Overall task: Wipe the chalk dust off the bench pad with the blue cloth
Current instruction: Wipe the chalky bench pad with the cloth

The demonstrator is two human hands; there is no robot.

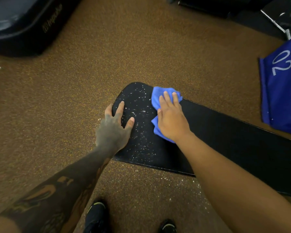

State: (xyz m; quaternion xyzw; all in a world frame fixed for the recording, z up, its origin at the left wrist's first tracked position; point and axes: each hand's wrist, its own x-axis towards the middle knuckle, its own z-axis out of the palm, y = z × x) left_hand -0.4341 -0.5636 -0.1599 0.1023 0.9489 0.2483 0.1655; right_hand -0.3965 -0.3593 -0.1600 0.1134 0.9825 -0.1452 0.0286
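The black bench pad (pixel 225 130) runs from the centre towards the lower right. White chalk dust (pixel 141 115) speckles its rounded left end; the stretch to the right of the cloth looks dark and free of specks. My right hand (pixel 170 116) presses flat, fingers straight, on the crumpled blue cloth (pixel 156 98), which lies on the pad at the right edge of the dusty patch. My left hand (pixel 115 126) rests on the pad's left end, fingers spread over the rim and thumb on the dusty surface.
Speckled brown rubber floor (pixel 107 56) surrounds the bench, with chalk specks (pixel 175 180) scattered below the pad's near edge. A dark machine base (pixel 23 26) sits top left. A blue fabric marked "02" (pixel 282 91) hangs at right. My shoes (pixel 96 216) stand near the bottom edge.
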